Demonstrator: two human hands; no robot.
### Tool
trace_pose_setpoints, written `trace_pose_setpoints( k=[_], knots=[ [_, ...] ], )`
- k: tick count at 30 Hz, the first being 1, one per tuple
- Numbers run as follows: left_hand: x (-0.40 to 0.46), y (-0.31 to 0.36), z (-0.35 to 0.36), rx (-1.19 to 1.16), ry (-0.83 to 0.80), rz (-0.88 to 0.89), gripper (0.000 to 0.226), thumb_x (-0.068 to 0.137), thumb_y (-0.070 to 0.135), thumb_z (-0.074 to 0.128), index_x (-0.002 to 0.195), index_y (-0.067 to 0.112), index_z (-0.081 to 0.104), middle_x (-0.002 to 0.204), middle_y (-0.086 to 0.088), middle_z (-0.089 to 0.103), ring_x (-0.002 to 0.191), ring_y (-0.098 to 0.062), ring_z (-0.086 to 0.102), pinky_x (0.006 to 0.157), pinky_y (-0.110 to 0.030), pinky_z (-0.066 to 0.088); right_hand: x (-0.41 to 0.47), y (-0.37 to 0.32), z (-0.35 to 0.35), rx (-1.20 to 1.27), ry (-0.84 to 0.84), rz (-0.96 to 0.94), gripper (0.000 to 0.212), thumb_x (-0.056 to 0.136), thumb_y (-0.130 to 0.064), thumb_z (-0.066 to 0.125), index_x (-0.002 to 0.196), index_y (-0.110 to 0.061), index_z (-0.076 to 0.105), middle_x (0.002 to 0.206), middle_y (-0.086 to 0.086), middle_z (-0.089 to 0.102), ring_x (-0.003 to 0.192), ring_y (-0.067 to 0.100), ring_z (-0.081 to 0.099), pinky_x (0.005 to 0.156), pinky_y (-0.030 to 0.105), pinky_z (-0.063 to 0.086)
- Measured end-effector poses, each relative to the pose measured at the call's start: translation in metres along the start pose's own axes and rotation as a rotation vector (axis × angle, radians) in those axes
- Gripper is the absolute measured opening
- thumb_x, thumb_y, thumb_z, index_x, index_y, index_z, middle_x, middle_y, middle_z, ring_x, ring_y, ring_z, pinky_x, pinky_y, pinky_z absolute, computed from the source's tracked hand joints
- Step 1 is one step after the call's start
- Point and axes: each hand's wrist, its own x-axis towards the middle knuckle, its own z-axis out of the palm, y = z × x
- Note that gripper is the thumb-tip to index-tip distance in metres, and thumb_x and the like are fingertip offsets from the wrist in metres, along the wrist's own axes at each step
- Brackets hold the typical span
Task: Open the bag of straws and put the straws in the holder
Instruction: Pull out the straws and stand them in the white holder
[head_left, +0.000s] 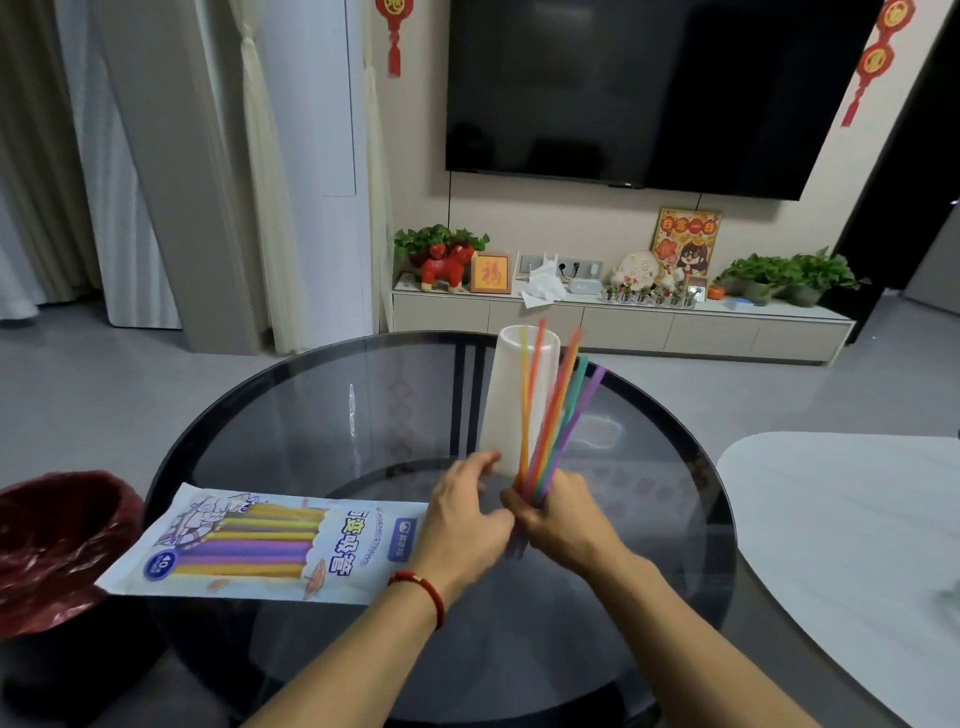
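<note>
So I'm about midway, I'd say. The bag of straws is lying flat on the near left of the desk, and it looks like it's already been opened since I've got a bunch of straws out in my hands, though I honestly can't see the torn end because my left hand covers that side. There are plenty of yellow and purple ones visible through the bag window, so more trips are left. My right hand is wrapped around the bottom of the bunch, holding it upright and fanned out: yellow, orange, green, purple, thin and long, tips splaying toward the far right. My left hand is right next to it, fingers curled in toward the base of the bunch and the foot of the holder, but it's a bit motion-blurred, so whether it's pinching the straws or just steadying things I can't tell. The holder is a tall plain white tube standing just beyond my hands, around the middle of the desk. As far as I can see nothing has gone into it; the straws cross in front of it rather than sit inside.
</note>
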Motion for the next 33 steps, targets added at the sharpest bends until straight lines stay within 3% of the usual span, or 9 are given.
trace_pose_setpoints(
  k=[5,7,10,14,19,21,23,27,33],
  knots=[
    [0.005,0.016,0.007,-0.179,-0.058,-0.01,0.051,0.083,0.056,0.068,0.125,0.036,0.048,0.119,0.011,0.061,0.1,0.005,0.063,0.061,-0.003,0.047,-0.004,0.004,0.009,0.004,-0.127,-0.098,0.023,0.091,-0.01,0.063,0.087,-0.032,0.063,0.062,0.011,0.077,0.058,0.013,0.075,0.065,0.04,0.066],
    [0.006,0.017,0.013,-0.108,-0.03,-0.021,0.042,0.088,0.052,0.064,0.118,0.03,0.044,0.111,0.008,0.061,0.078,0.011,0.064,0.047,-0.001,0.042,-0.003,0.008,0.011,-0.021,-0.135,-0.107,0.02,0.089,-0.006,0.063,0.083,-0.024,0.07,0.062,0.012,0.076,0.058,0.019,0.076,0.063,0.043,0.066],
    [0.009,0.015,0.019,-0.016,-0.032,0.012,0.038,0.097,0.049,0.053,0.125,0.024,0.045,0.119,0.003,0.058,0.087,-0.005,0.059,0.05,0.001,0.041,-0.003,0.008,0.008,-0.045,-0.162,-0.131,0.008,0.09,-0.011,0.067,0.089,-0.005,0.072,0.069,0.013,0.077,0.064,0.021,0.076,0.066,0.047,0.064],
    [0.01,0.009,0.017,-0.026,-0.016,-0.005,0.04,0.104,0.044,0.038,0.133,0.018,0.046,0.125,-0.005,0.061,0.105,-0.013,0.058,0.06,0.001,0.042,-0.002,0.008,-0.029,-0.266,-0.386,-0.015,0.042,0.085,-0.041,0.082,0.115,-0.014,0.071,0.107,0.004,0.075,0.091,0.018,0.072,0.086,0.036,0.061],
    [0.007,0.016,0.026,0.018,-0.007,0.106,0.025,0.105,0.044,0.035,0.121,0.029,0.046,0.093,0.0,0.065,0.076,-0.002,0.062,0.059,-0.009,0.044,-0.004,-0.014,-0.071,0.103,-0.099,0.086,0.025,0.088,-0.043,0.073,0.109,-0.033,0.066,0.109,-0.004,0.067,0.092,0.013,0.068,0.085,0.036,0.061],
    [0.004,0.033,0.039,-0.008,0.031,0.144,0.022,0.108,0.035,0.033,0.104,0.027,0.053,0.078,-0.002,0.058,0.058,0.0,0.058,0.051,-0.009,0.043,-0.003,-0.037,-0.061,0.187,-0.046,0.023,0.05,0.081,-0.066,0.067,0.114,-0.028,0.067,0.105,-0.005,0.069,0.091,0.013,0.07,0.081,0.034,0.062],
    [0.001,0.037,0.048,-0.004,0.067,0.145,0.03,0.108,0.021,0.033,0.088,0.017,0.054,0.066,0.002,0.054,0.052,0.0,0.056,0.049,-0.009,0.043,-0.006,-0.052,-0.047,0.074,0.051,-0.071,0.039,0.089,-0.051,0.068,0.1,-0.014,0.071,0.091,0.004,0.072,0.083,0.019,0.072,0.075,0.042,0.064],
    [-0.005,0.019,0.037,0.051,-0.077,0.158,0.007,0.1,0.015,0.053,0.106,0.018,0.052,0.088,0.01,0.059,0.084,-0.001,0.059,0.067,-0.009,0.046,-0.002,-0.047,-0.044,-0.01,0.111,-0.098,0.034,0.101,-0.023,0.062,0.083,0.006,0.065,0.078,0.021,0.07,0.071,0.036,0.069,0.07,0.055,0.059],
    [0.0,-0.011,-0.012,0.452,-0.115,0.164,0.065,0.088,0.064,0.036,0.142,0.028,0.034,0.129,0.002,0.051,0.125,-0.018,0.041,0.102,-0.042,0.042,-0.008,-0.033,-0.064,0.122,0.207,-0.091,0.037,0.104,-0.023,0.059,0.073,-0.006,0.07,0.058,0.013,0.07,0.047,0.024,0.065,0.054,0.043,0.058]
  ],
)
